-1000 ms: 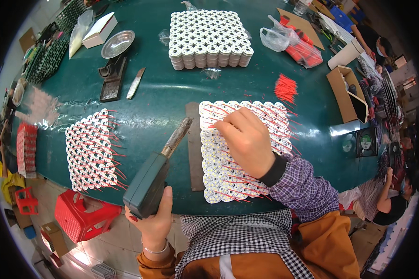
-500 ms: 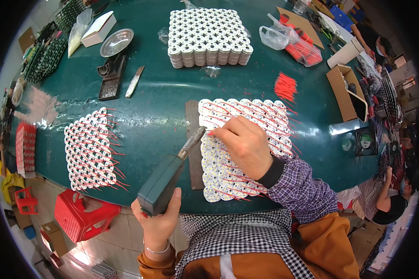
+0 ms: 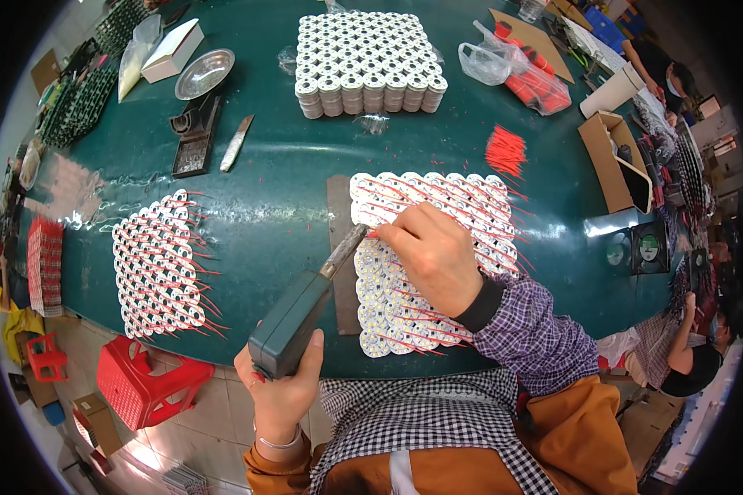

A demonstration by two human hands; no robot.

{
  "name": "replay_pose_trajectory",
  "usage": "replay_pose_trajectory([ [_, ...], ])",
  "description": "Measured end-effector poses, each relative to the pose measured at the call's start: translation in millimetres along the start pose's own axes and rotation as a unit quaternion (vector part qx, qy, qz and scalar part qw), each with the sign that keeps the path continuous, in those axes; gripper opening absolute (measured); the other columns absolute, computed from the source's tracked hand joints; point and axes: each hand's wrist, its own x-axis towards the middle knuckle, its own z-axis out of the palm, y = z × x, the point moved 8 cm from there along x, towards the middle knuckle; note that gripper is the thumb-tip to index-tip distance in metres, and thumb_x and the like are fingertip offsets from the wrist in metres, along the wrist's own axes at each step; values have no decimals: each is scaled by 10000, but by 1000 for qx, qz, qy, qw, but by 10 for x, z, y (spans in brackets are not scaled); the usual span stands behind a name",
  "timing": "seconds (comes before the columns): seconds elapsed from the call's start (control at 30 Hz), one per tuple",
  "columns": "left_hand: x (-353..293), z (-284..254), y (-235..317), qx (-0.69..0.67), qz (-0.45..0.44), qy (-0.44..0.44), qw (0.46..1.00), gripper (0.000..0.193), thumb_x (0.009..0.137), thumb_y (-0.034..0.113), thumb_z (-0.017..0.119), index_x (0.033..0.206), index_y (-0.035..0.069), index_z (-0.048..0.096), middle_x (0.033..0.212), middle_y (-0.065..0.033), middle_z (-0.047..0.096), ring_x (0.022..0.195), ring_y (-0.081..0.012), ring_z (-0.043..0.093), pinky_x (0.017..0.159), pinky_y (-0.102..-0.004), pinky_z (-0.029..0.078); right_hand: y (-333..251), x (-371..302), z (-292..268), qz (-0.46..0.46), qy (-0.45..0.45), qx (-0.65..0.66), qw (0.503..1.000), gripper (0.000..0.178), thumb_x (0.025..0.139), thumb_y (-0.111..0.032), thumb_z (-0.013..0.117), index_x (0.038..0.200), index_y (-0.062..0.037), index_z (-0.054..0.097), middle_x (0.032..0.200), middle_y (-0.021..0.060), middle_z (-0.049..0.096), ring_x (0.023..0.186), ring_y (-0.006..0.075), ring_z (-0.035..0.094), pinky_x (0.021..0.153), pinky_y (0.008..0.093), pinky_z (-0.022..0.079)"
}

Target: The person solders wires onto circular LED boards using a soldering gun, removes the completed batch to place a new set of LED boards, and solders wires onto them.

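My left hand (image 3: 282, 388) is wrapped round the grip of a dark green soldering gun (image 3: 291, 323), whose metal barrel slants up and to the right. The tip meets the left part of a panel of round white LED boards (image 3: 380, 290), close to my right fingertips. With thumb and forefinger, my right hand (image 3: 432, 257) pinches a thin red wire (image 3: 372, 234) at that spot. Many red wires lie slanted across the panel's upper and lower rows, and the hand covers its middle. Under the panel's left edge runs a flat brown strip (image 3: 339, 285).
Left stands another wired panel (image 3: 158, 268). A loose pile of red wires (image 3: 505, 152) lies beyond my right hand. Farther back are stacked white round boards (image 3: 370, 70), a metal dish (image 3: 205, 74), a knife (image 3: 238, 143) and an open carton (image 3: 609, 165). Co-workers sit at right.
The soldering gun and my left hand have shifted very slightly to the right. My right hand stays at nearly the same place, still pinching the red wire.
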Motion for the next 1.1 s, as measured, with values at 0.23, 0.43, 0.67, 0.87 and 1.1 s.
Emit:
replay_pose_trajectory([
  [0.23, -91, -161, -73, 2, 13, 63, 998, 321, 838, -51, 782, 1136, -57, 665, 875, -73, 696, 603, -81, 588, 539, -216, 460, 2, -31, 33, 4, -17, 1, 1000, 137, 811, -66, 677, 945, -43, 692, 860, 62, 577, 836, 232, 599, 730, 362, 519],
  [0.43, -102, -187, 18, -25, -16, 65, 997, 354, 818, -22, 809, 1138, -58, 663, 933, -87, 706, 715, -119, 629, 643, -245, 493, 9, -17, -51, 7, -19, 4, 1000, 122, 790, -63, 676, 908, -39, 691, 858, 76, 579, 835, 247, 603, 730, 369, 525],
  [0.67, -116, -264, -52, -23, -3, 71, 997, 344, 838, -42, 784, 1163, -64, 674, 847, -70, 690, 578, -80, 576, 508, -203, 442, -139, 111, -410, 50, -98, -101, 989, 69, 739, -10, 633, 804, -33, 627, 834, 89, 557, 819, 265, 595, 716, 393, 517],
  [0.87, -202, -203, -185, -22, -73, 39, 996, 567, 771, -12, 878, 1227, -12, 542, 1092, -125, 687, 895, -162, 673, 774, -282, 545, -62, 34, -12, -3, -19, 25, 1000, 91, 771, -24, 651, 860, -44, 654, 839, 80, 564, 845, 262, 612, 717, 381, 518],
  [1.1, -202, -146, -167, 33, -3, 5, 999, 695, 786, -9, 874, 1269, 33, 375, 1137, -135, 642, 894, -152, 664, 765, -284, 546, -27, -6, 95, 11, -5, 48, 999, 114, 798, -48, 682, 911, -63, 696, 856, 60, 601, 852, 246, 619, 737, 376, 524],
])
